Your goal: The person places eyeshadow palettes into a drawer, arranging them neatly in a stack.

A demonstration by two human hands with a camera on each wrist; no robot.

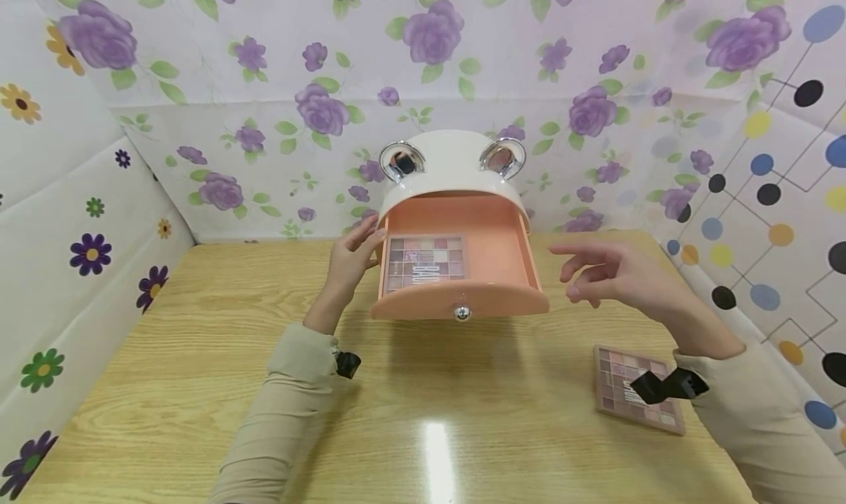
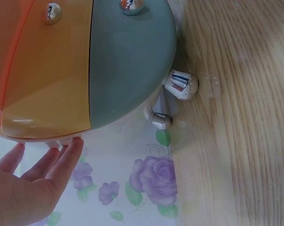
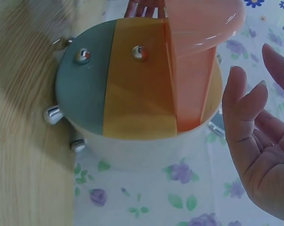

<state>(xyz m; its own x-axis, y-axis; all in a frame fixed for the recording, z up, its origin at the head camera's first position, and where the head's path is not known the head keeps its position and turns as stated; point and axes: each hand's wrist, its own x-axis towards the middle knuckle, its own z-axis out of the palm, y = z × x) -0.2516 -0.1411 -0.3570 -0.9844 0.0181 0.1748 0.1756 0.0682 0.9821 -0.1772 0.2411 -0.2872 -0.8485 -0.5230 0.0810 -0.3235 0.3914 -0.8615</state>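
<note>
Lying right of the jutting drawer (image 1: 499,250), another palette (image 1: 619,383).

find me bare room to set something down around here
Free: the wooden table left of the left sleeve, the table's middle in front of the open drawer, and the drawer's right part, beside the inner palette. Crowded: the drawer's left part, under that palette, and by the right sleeve, where the outer palette lies.

1. Can't see lower drawers (image 2: 47,84) in head vw; blocked by pulled-out drawer (image 1: 496,263).
2. Can't read all lettering on drawer palette (image 1: 426,261); blurred.
3. Can't see whole table palette (image 1: 620,383); partly hid by blk wrist item (image 1: 653,388).
4. See R hand (image 3: 266,162) cut off at right edge, L hand (image 3: 146,8) at top, in R-wrist vw.
</note>
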